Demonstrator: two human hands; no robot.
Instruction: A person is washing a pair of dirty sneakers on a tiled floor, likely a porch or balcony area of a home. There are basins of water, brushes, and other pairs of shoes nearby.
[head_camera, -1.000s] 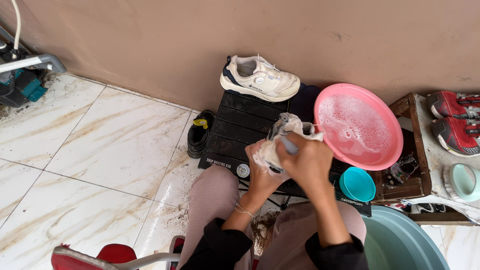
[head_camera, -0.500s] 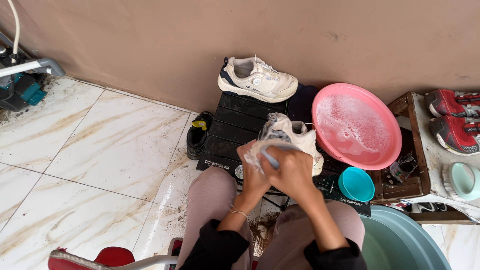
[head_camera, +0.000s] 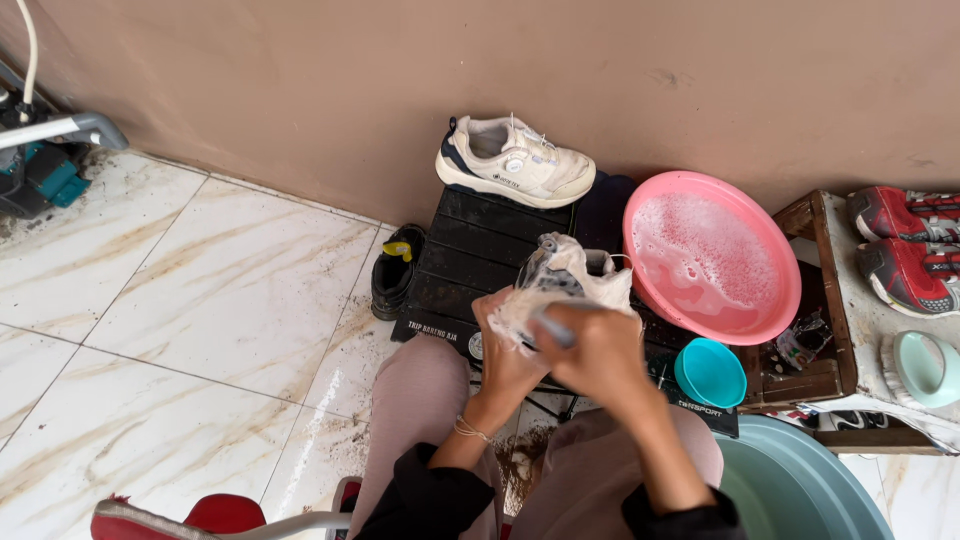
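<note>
Marble-look tile floor (head_camera: 180, 290), streaked with dirt, is running up to a plain brown wall (head_camera: 400, 70). A black folding stand (head_camera: 470, 250) is sitting against the wall, with a clean white sneaker (head_camera: 515, 160) lying on its far edge. A pink basin (head_camera: 712, 255) of suds is leaning just right of it, a small teal cup (head_camera: 708, 372) below that.

A soapy shoe (head_camera: 570, 275) is being held over the stand's near edge, long axis running roughly left-right; which end is the toe, cannot tell.

Left hand (head_camera: 503, 345) is coming up from below, fingers wrapping the shoe's left end. Right hand (head_camera: 590, 345) is lying over the shoe from the near side, closed around a grey brush handle (head_camera: 552, 328), wrist bent down.
</note>
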